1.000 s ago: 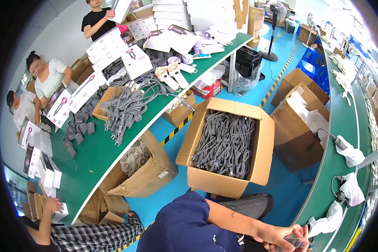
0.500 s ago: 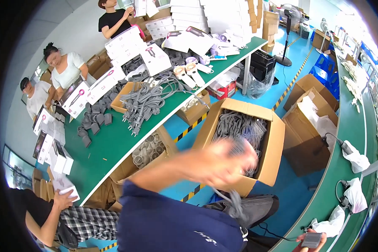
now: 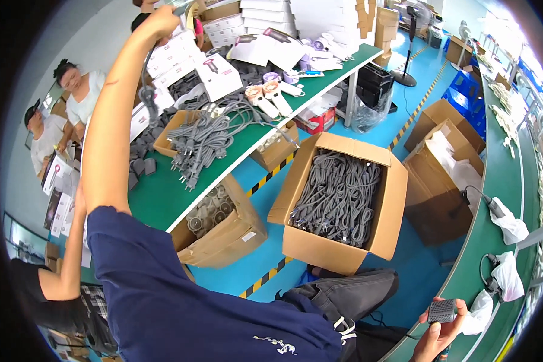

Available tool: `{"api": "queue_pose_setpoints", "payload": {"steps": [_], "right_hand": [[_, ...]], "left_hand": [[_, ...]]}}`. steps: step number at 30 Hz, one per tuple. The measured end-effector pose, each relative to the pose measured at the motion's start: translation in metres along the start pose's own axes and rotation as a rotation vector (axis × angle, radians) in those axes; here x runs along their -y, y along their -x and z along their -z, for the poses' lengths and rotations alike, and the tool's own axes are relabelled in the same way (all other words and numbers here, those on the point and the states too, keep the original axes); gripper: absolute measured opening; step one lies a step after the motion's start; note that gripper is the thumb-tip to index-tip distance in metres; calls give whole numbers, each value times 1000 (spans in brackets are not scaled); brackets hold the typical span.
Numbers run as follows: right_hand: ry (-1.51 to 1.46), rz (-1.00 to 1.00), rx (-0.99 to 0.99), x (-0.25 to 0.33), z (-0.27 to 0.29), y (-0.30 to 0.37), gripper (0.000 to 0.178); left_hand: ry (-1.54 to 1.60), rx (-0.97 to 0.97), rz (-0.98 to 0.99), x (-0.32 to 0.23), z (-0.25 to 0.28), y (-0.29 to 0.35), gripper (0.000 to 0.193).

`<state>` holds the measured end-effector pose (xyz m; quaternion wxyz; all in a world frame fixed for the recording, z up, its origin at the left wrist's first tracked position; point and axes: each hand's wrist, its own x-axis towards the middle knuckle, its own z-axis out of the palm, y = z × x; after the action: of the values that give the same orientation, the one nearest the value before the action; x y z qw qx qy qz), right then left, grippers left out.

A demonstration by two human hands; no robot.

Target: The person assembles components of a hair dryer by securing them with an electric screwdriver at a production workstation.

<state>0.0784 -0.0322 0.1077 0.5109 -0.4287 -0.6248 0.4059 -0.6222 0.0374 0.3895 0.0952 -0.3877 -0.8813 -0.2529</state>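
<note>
My left arm reaches up and left across the green table (image 3: 157, 211). At its end, my left hand (image 3: 161, 23) is closed around a grey power cord (image 3: 147, 99), part of which dangles beside the forearm. A grey end of it pokes out near the top edge, too small to make out. At the lower right, my right hand (image 3: 443, 335) grips a small dark grey block (image 3: 442, 311) with a perforated-looking face, held between thumb and fingers beside the right-hand bench. Between the arms, an open carton (image 3: 326, 253) holds many bundled grey cords (image 3: 338, 193).
Loose grey cords (image 3: 202, 142), white boxes (image 3: 217, 75) and hair dryer bodies (image 3: 271, 96) crowd the table. Below it stands a carton of round clear parts (image 3: 223, 232). White-bagged items (image 3: 507, 277) lie on the right bench (image 3: 495, 181). Several co-workers (image 3: 48, 139) are at the left.
My left hand has swept from above the cord carton up and left over the table, carrying the grey power cord. My right hand has risen slightly with the block.
</note>
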Motion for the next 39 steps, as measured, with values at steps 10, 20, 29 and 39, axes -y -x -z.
{"api": "queue_pose_setpoints", "payload": {"steps": [10,20,29,39], "right_hand": [[72,-253,-216,8,-18,21,79],[255,-249,-253,-13,-44,52,69],[47,-485,-336,-56,-90,92,63],[226,-484,-537,-55,-61,134,62]], "left_hand": [[-234,11,-61,128,-293,-67,45],[-434,-212,-442,50,-391,8,46],[480,664,-970,-55,-491,291,34],[66,764,-1100,-90,-627,363,49]]}}
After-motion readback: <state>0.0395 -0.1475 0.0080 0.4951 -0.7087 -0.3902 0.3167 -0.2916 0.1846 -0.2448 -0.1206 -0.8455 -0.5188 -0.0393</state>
